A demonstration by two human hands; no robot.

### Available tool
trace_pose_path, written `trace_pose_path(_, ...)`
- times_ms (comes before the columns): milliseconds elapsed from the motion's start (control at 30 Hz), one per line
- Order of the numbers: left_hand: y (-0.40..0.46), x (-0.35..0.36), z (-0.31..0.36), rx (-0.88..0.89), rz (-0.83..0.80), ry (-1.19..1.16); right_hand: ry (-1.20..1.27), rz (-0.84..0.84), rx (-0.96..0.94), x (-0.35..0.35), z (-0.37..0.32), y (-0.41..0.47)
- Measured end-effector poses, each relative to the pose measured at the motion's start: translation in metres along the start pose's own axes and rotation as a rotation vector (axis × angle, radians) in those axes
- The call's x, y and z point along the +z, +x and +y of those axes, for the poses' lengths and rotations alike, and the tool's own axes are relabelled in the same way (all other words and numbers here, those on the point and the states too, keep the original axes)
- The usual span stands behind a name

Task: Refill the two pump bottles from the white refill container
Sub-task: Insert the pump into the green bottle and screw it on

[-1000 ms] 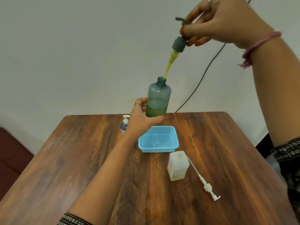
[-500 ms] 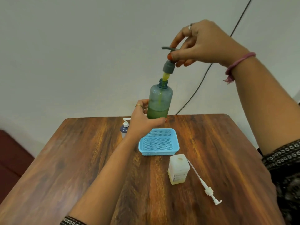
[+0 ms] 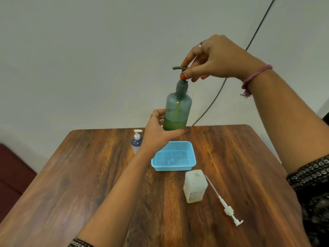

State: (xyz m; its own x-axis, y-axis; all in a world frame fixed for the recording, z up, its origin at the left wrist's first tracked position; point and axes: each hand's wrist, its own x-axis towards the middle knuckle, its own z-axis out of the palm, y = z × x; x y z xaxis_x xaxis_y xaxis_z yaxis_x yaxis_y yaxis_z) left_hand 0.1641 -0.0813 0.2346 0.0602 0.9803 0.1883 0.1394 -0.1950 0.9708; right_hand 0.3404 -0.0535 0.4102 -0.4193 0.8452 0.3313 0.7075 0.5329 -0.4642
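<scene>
A plain pale wall stands behind a brown wooden table [image 3: 231, 166]. The green pump bottle [image 3: 178, 111] is held up above the table, its lower part wrapped by the left hand [image 3: 158, 132]. The grey pump head [image 3: 181, 82] is pinched by the right hand [image 3: 213, 57] and sits on the bottle's neck. The white refill container [image 3: 195, 186] stands near, beside a loose white pump [image 3: 224, 202], with a blue basket [image 3: 173, 156] and a small blue bottle [image 3: 136, 143] behind. The cap should be turned gently while the bottle is kept straight and still. A second ago the pump was lifted high and dripping; now it has been lowered back in
</scene>
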Motion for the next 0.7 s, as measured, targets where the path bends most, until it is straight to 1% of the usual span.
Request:
trace_pose_path(233,0.001,0.002,-0.007,-0.017,0.012,-0.025,0.025,0.018,0.003,0.01,0.005,-0.004)
trace_pose_path(267,0.002,0.003,-0.008,-0.015,0.014,-0.025,0.085,0.014,0.017,0.011,0.008,-0.005)
trace_pose_path(367,0.003,0.003,-0.008,-0.014,0.018,-0.029,0.399,-0.04,0.082,0.022,0.024,-0.013)
trace_pose_path(433,0.003,0.004,-0.008,-0.019,0.02,-0.035,0.565,-0.058,0.091,0.039,0.036,-0.018)
trace_pose_path(500,0.002,0.005,-0.006,-0.021,0.023,-0.041,0.672,-0.011,0.081,0.056,0.043,-0.021)
trace_pose_path(567,0.002,0.006,-0.004,-0.017,0.032,-0.036,0.739,0.077,0.083,0.069,0.046,-0.023)
trace_pose_path(633,0.001,0.006,-0.003,-0.014,0.036,-0.029,0.762,0.168,0.098,0.078,0.044,-0.022)
trace_pose_path(700,-0.001,0.006,-0.004,-0.016,0.04,-0.023,0.732,0.215,0.118,0.084,0.044,-0.021)
